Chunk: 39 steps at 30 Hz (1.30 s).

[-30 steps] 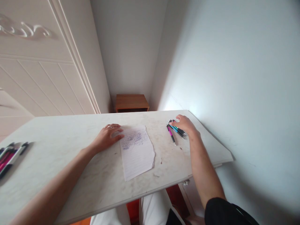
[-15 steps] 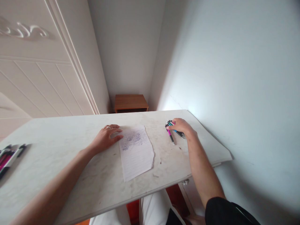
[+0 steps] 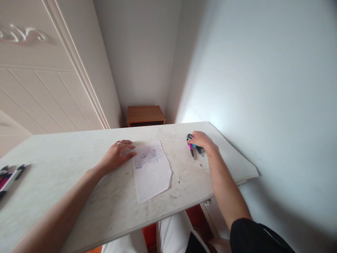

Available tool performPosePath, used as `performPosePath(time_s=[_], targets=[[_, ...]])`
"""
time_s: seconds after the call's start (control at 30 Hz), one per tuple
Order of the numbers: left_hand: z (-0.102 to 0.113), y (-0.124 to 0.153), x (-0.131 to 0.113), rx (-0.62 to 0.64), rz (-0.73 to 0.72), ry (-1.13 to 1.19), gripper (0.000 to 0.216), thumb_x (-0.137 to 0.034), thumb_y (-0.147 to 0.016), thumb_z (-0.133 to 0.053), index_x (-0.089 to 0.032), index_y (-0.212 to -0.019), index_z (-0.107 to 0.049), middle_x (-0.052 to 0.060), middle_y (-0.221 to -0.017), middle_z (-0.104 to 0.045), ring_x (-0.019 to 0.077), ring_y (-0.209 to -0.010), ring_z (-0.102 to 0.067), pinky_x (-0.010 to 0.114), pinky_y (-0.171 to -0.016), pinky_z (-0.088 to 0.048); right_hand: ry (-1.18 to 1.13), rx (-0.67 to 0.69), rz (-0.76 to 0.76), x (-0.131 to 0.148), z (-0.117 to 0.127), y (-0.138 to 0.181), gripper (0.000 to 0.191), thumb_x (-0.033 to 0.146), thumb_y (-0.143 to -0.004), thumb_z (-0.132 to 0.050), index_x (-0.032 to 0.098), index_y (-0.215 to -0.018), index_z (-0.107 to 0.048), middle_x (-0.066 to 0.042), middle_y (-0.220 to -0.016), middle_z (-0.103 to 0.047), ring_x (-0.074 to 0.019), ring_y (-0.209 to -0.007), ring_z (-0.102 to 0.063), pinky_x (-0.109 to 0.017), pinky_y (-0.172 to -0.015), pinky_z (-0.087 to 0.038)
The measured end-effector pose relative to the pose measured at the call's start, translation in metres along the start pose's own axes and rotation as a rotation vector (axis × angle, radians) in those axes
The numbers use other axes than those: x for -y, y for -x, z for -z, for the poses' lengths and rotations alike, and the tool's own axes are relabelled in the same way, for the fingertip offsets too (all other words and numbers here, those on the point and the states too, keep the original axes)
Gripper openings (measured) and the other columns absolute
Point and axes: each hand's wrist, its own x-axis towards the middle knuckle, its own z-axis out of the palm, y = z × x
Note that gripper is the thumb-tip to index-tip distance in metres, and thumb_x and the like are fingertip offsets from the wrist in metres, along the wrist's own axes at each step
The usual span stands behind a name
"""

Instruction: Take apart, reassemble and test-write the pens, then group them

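Note:
My left hand point(image 3: 118, 153) lies flat with fingers stretched out on the white table point(image 3: 65, 175), its fingertips on the left edge of a torn lined sheet of paper point(image 3: 151, 172) with blue scribbles near its top. My right hand point(image 3: 202, 141) is at the far right of the table, fingers curled round a small bunch of pens point(image 3: 193, 144) in pink, teal and black. The pens' tips stick out to the left of the hand and touch the table.
Several more pens point(image 3: 9, 175) lie at the table's left edge. A pale wall runs close along the right side. A white panelled door point(image 3: 39, 77) stands on the left, and a small brown wooden stand point(image 3: 145, 115) sits beyond the table.
My right hand has closed over the pens and gathered them into a tighter bunch, shifting slightly left. The left hand and paper have stayed put. The view has drifted a little to the right.

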Motion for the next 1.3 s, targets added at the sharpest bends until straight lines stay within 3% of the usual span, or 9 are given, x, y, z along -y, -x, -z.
performPosePath(time_s=[0.4,0.6,0.93,1.17,1.3], targets=[[0.000,0.000,0.002,-0.007,-0.005,-0.001,0.054,-0.068,-0.084,-0.050,-0.024,-0.105,-0.074,0.012,-0.123,-0.066,0.0306,-0.115,-0.060,0.050,-0.105,-0.045,-0.026,-0.018,0.014,-0.002,-0.001,-0.002,0.026,0.043,-0.079,-0.065,0.022,-0.093,-0.071,-0.009,-0.100,-0.073,-0.0215,-0.088,-0.066,-0.026,-0.065,-0.042],[0.000,0.000,0.000,-0.013,-0.002,0.001,0.058,-0.071,-0.084,-0.048,-0.023,-0.104,-0.074,0.012,-0.123,-0.066,0.0314,-0.114,-0.060,0.050,-0.105,-0.045,-0.017,-0.039,-0.007,-0.006,-0.004,-0.007,0.022,0.037,-0.081,-0.065,0.022,-0.097,-0.071,-0.010,-0.105,-0.073,-0.0224,-0.095,-0.066,-0.026,-0.069,-0.043],[0.000,0.000,0.000,-0.011,-0.005,0.002,0.057,-0.069,-0.085,-0.048,-0.023,-0.104,-0.074,0.012,-0.123,-0.066,0.0311,-0.115,-0.060,0.049,-0.106,-0.044,-0.018,-0.031,-0.054,-0.002,-0.002,-0.005,0.032,0.049,-0.083,-0.061,0.022,-0.098,-0.068,-0.011,-0.106,-0.072,-0.0240,-0.094,-0.066,-0.028,-0.067,-0.041],[0.001,0.000,-0.001,-0.003,-0.001,-0.005,0.060,-0.071,-0.085,-0.046,-0.021,-0.105,-0.074,0.013,-0.123,-0.066,0.0310,-0.115,-0.060,0.049,-0.105,-0.045,0.017,0.024,0.056,-0.008,-0.003,0.001,0.057,0.058,-0.064,-0.078,0.021,-0.105,-0.062,-0.009,-0.104,-0.069,-0.0221,-0.088,-0.064,-0.026,-0.065,-0.041],[-0.001,0.000,0.002,-0.017,-0.002,-0.007,0.059,-0.070,-0.085,-0.048,-0.021,-0.105,-0.074,0.012,-0.123,-0.066,0.0312,-0.114,-0.060,0.049,-0.104,-0.045,0.025,0.043,0.058,-0.010,-0.004,-0.001,0.058,0.055,-0.060,-0.081,0.022,-0.104,-0.061,-0.008,-0.105,-0.068,-0.0210,-0.087,-0.063,-0.025,-0.065,-0.041]])
